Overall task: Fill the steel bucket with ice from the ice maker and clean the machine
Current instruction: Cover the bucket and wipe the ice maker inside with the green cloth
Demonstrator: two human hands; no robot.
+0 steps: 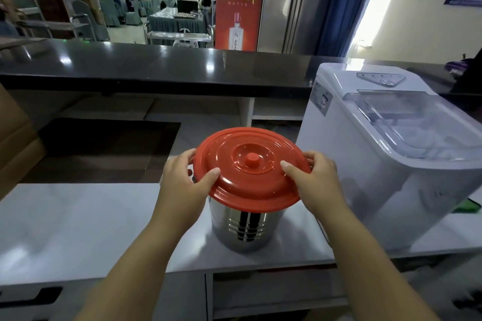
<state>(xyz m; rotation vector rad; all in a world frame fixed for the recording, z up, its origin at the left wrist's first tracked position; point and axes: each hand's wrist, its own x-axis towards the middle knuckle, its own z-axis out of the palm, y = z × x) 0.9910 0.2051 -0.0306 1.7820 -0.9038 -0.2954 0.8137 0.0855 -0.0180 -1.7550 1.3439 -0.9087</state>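
A shiny steel bucket (245,227) stands on the white counter (78,221) in front of me. A round red plastic lid (247,167) with a centre knob lies over its top, slightly tilted. My left hand (186,180) grips the lid's left rim and my right hand (314,182) grips its right rim, thumbs on top. To the right stands a white ice maker (386,154) with its clear top lid (407,117) shut; ice shows dimly beneath it.
A raised black bar ledge (156,65) runs across behind the counter. A dark recessed patch (104,148) lies at left, beside a cardboard box (15,143). Drawers sit below the counter front. A green object (467,207) peeks out right of the machine.
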